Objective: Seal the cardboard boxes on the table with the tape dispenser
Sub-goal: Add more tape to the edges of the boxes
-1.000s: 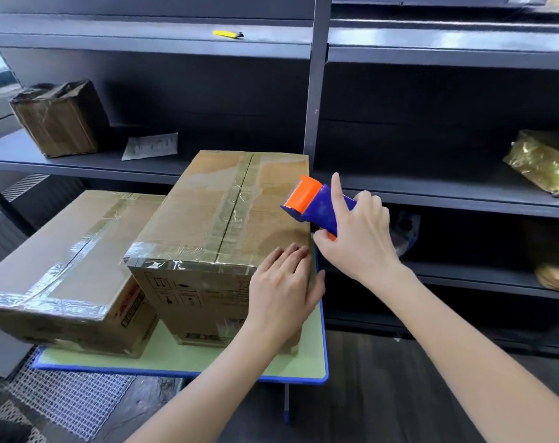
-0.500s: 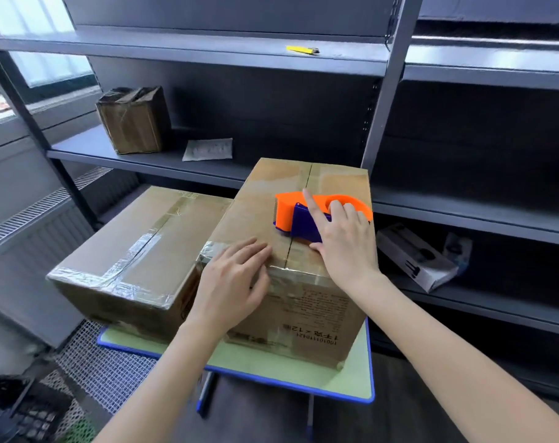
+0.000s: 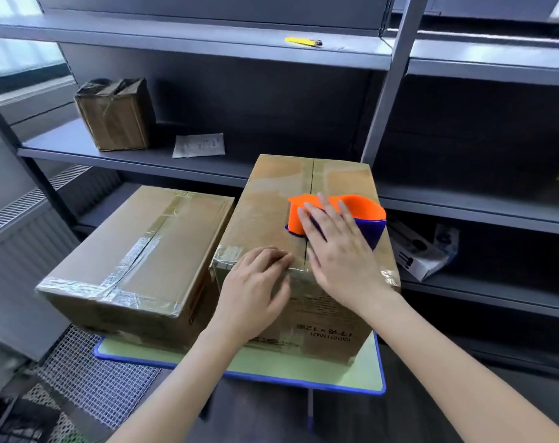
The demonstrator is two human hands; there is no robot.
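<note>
**Dispenser on the seam, both hands on the box**

The dispenser, orange over blue, sits on top of the box, right on the centre seam and under the right hand. That hand's fingers lie spread and nearly straight across the orange shell, tips pointing away from the person. The blue handle pokes out to the right of the little finger. The thumb is hidden under the palm, so I cannot tell whether it hooks the handle.

Just left of the right wrist, the left hand is on the box's near top edge. Its fingers are bent over the edge with the tips on the shiny tape band there, a touch blurred. The thumb lies against the front face, and the hand encloses nothing.

Beyond the right fingertips the seam runs to the far edge. Left of the left knuckles stands a second box, close beside the first, with tape crossing its top. Both rest on the green, blue-rimmed table below the wrists.

Past the fingertips are grey shelves. A small taped box and a paper lie off to the left. A yellow cutter is one shelf up, ahead of the right fingertips. A white carton sits low to the right of the right hand.
</note>
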